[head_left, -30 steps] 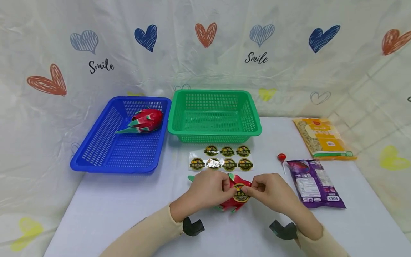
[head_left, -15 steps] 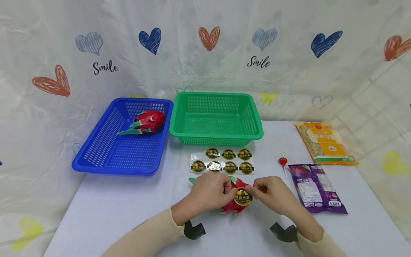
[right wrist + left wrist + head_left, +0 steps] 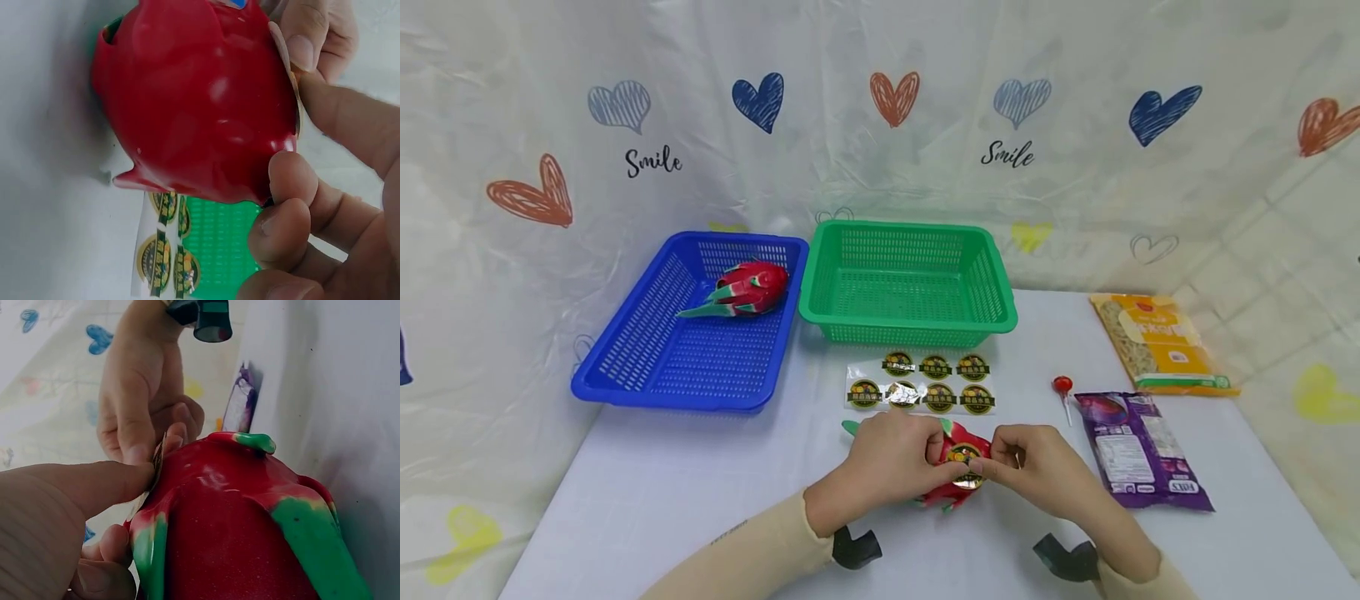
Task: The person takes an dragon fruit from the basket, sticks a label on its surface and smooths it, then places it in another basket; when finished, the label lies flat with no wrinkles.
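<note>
A glossy red dragon fruit (image 3: 957,432) with green-tipped scales lies on the white table, partly covered by both hands. On its upper side sits a round black-and-gold sticker (image 3: 961,455). My left hand (image 3: 891,458) holds the fruit from the left, its thumb pressing the sticker. From the right, my right hand (image 3: 1043,468) presses the sticker's other side with its thumb, fingers curled against the fruit. In the right wrist view the sticker's edge (image 3: 280,47) shows along the dragon fruit (image 3: 194,106), with the thumbs close together.
Behind the hands lies a sheet of several round stickers (image 3: 919,385). A green basket (image 3: 910,323) and a blue basket (image 3: 677,398), with another dragon fruit (image 3: 754,288) inside, stand further back. To the right are a lollipop (image 3: 1063,386), a purple bag (image 3: 1138,454) and a yellow bag (image 3: 1165,346).
The head view has shifted slightly, so everything appears lower. Both thumbs have moved inward over the sticker, covering more of it. The dragon fruit stays in place.
</note>
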Demonstrator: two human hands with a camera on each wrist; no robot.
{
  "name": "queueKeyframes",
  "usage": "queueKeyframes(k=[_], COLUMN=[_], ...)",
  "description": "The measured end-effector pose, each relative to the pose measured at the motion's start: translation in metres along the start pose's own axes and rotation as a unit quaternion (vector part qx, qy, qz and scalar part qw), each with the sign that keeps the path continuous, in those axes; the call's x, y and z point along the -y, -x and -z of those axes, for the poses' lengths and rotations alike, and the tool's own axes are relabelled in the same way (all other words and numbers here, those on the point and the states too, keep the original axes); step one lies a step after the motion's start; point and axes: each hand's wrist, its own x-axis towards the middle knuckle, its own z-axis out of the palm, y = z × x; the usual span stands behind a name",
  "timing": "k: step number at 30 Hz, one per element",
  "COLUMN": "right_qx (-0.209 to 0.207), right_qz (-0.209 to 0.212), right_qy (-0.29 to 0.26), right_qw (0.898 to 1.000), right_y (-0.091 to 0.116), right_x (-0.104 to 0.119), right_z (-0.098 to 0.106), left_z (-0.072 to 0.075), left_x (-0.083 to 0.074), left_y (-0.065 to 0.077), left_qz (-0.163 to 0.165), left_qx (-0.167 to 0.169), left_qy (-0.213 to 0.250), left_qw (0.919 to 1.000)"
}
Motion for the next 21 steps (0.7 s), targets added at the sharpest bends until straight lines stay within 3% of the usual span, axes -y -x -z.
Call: queueKeyframes(k=[5, 13, 21], right_qx=[0.005, 0.033, 0.011], right_qz=[0.003, 0.027, 0.036], right_qy=[-0.004, -0.018, -0.024], right_qw=[1.000, 0.999, 0.999], right_y=[0.001, 0.003, 0.004], right_x=[-0.002, -0.009, -0.012], right_z=[0.000, 0.007, 0.000], left_z=[-0.002, 0.003, 0.005], left_x=[0.000, 0.001, 0.000], left_y=[0.000, -0.001, 0.000], left_qz=[-0.007, -0.024, -0.032], left_qx=[0.001, 0.012, 0.010], left_qy=[-0.027, -0.032, -0.037], left_qw=[0.9996, 0.9991, 0.9987])
